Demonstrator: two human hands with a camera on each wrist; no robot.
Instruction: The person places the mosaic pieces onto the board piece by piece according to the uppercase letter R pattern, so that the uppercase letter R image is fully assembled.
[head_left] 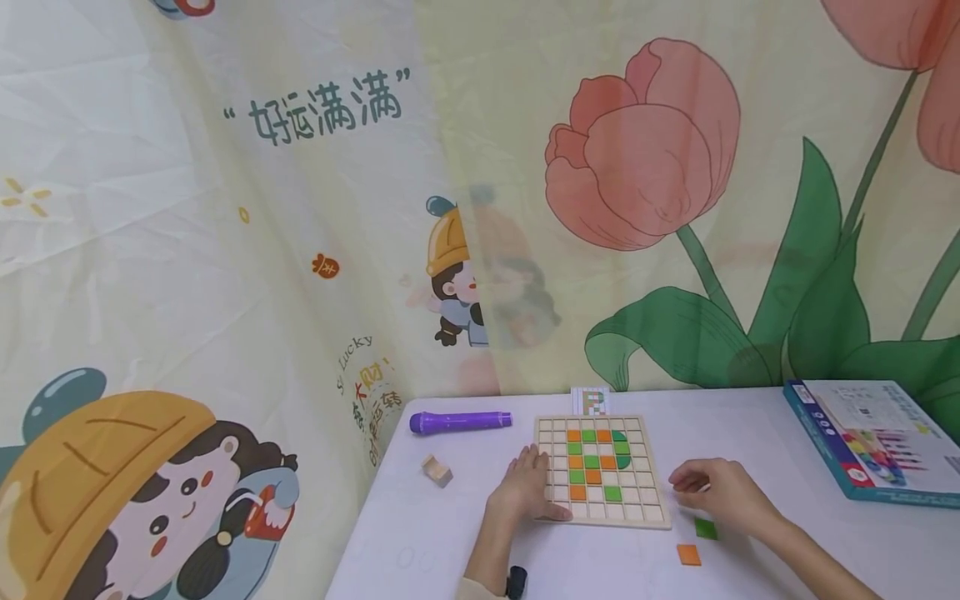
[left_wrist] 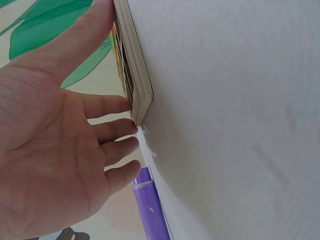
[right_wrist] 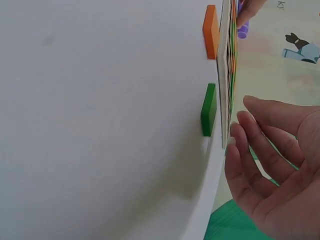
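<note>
A wooden grid board lies on the table, with orange and green tiles set in several of its cells. My left hand rests at the board's left edge; the left wrist view shows its fingers mostly straight, thumb and fingertips along the rim. Just off the board's right edge, my right hand hovers with loosely bent fingers. Nothing shows between them in the right wrist view. Below that hand lie a loose green tile and an orange square tile. A small pattern card stands behind the board.
A purple microphone-shaped object lies at the back left, with small pale wooden blocks in front of it. At the right is a flat blue-edged box. Printed cloth hangs behind the table.
</note>
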